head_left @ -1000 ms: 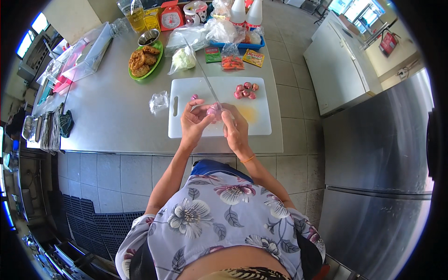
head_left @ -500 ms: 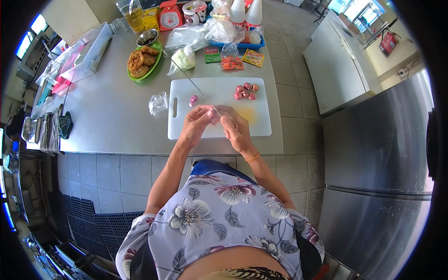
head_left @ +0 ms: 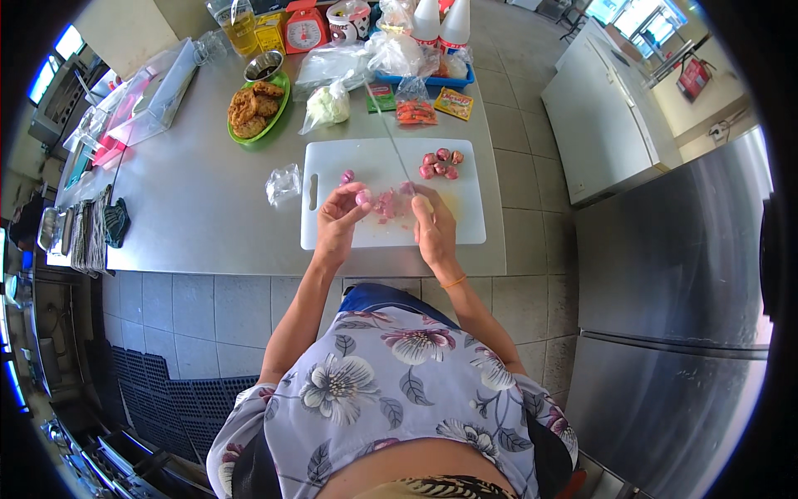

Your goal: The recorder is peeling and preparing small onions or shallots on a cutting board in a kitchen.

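Observation:
Over the white cutting board (head_left: 332, 237), my left hand (head_left: 337, 218) pinches a peeled shallot (head_left: 363, 198) in its fingertips. My right hand (head_left: 436, 231) is closed around the handle of a knife (head_left: 388, 133), whose thin blade points up and away to the left. Between the hands lie purple-red shallot skins (head_left: 385, 205) on the board. Just beyond my left hand sits another peeled shallot (head_left: 347, 176). A cluster of unpeeled red shallots (head_left: 440, 164) rests at the board's far right, apart from both hands.
Left of the board lies a crumpled clear bag (head_left: 283, 185). Behind it stand a green plate (head_left: 281, 108) of fried food, a bagged pale vegetable (head_left: 328, 106), bagged red chillies or carrots (head_left: 415, 111) and a blue tray (head_left: 436, 81). A steel fridge (head_left: 669, 274) is on the right.
My hands have moved apart, the left keeping the shallot and the right drawing the knife rightward. The knife blade has swung right, and the skins between the hands are now exposed.

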